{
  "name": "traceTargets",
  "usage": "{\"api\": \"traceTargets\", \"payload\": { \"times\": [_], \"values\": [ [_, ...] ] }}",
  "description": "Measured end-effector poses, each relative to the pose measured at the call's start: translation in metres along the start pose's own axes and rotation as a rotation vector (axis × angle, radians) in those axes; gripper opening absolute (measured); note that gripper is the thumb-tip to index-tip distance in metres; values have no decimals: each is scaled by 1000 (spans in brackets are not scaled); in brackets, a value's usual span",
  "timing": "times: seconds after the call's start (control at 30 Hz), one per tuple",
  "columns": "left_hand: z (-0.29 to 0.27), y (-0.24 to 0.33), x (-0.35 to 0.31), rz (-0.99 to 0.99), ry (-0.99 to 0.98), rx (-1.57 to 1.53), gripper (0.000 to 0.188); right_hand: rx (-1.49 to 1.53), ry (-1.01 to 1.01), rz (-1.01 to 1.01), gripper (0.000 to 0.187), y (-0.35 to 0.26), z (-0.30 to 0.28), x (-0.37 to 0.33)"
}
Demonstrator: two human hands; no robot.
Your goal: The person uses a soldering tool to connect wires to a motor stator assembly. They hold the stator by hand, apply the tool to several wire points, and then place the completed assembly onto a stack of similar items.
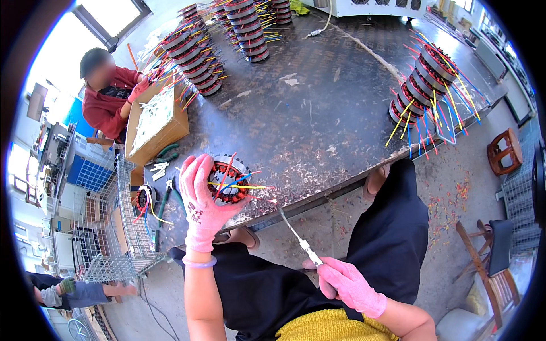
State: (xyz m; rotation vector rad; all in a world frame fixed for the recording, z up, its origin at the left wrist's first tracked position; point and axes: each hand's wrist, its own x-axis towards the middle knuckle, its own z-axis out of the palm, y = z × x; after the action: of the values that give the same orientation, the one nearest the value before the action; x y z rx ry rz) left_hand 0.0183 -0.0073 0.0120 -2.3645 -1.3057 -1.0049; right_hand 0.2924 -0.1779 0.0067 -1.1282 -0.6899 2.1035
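My left hand (200, 196), in a pink glove, is closed round the left side of a motor stator (228, 181) with red, blue and yellow wires, near the table's front edge. Its wires point right, over the edge. My right hand (348, 284), also gloved in pink, grips a slim torch-like tool (302, 243) with a long thin metal nozzle and a white collar. That nozzle slants up and left towards the ends of the red wires. A small orange-white glow (274, 201) shows between them; whether the nozzle touches a wire is too small to tell.
Stator stacks with loose wires stand at the back (247, 31), back left (190, 57) and right (424, 85) of the dark table (318, 113). Pliers (165, 207) and another stator (146, 198) lie left. A co-worker (108, 91) works behind a cardboard box (165, 133).
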Motion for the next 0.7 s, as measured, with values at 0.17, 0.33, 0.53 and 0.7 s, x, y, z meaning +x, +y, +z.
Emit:
{"api": "traceTargets", "payload": {
  "times": [0.17,0.33,0.53,0.7],
  "values": [
    [-2,-1,-1,9,-5,4,110,-8,8,8,42,1,0,-1],
    [-1,-1,0,-6,-1,-5,110,-14,8,1,43,2,1,1],
    [-2,-4,-1,9,-7,8,110,-25,16,11,41,-2,2,1],
    [-1,-4,-1,17,-5,9,111,-3,33,3,39,-1,3,-1]
  ]
}}
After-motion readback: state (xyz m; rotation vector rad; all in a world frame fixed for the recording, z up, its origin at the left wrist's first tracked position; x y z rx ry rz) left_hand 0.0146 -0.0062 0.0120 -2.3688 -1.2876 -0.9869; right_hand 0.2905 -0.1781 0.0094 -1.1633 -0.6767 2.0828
